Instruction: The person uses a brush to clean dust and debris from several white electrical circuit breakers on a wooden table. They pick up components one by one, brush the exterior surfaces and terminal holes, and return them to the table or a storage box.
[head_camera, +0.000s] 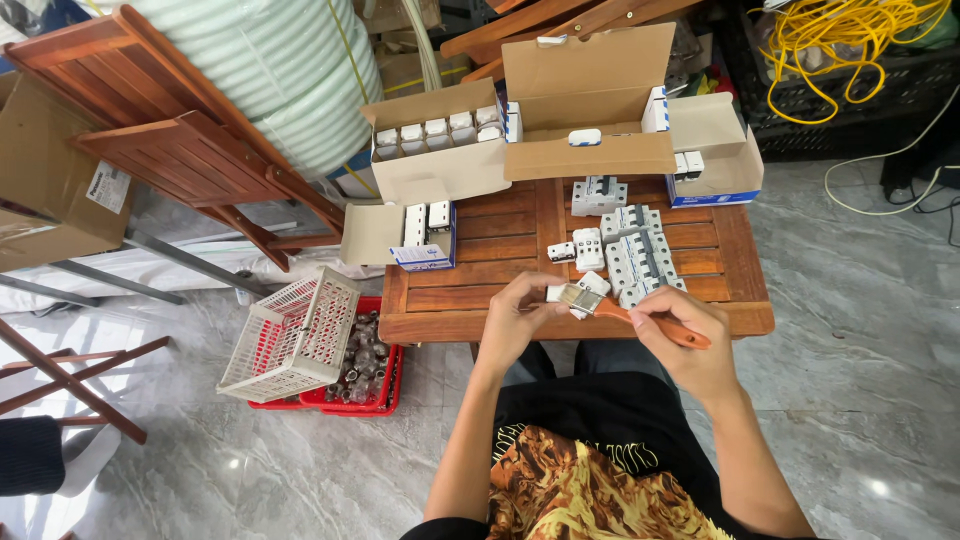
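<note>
A slatted wooden tabletop (500, 245), reddish brown and square, carries everything. At its far edge stand 3 open cardboard boxes: the left box (440, 150) holding a row of white breakers, the middle box (588, 110) with its lid raised, and the right box (715, 150), blue-trimmed. A smaller open carton (400, 235) overhangs the tabletop's left edge. Right of centre lies a cluster of white circuit breakers (635, 255), blocky and glossy. At the near edge the left hand (520, 315) curls around 1 small white breaker (590, 288), gripping its end. The right hand (685, 335) closes on the orange handle of a paintbrush (625, 312), whose pale bristles touch the breaker. The fingers hide most of the breaker's underside.
</note>
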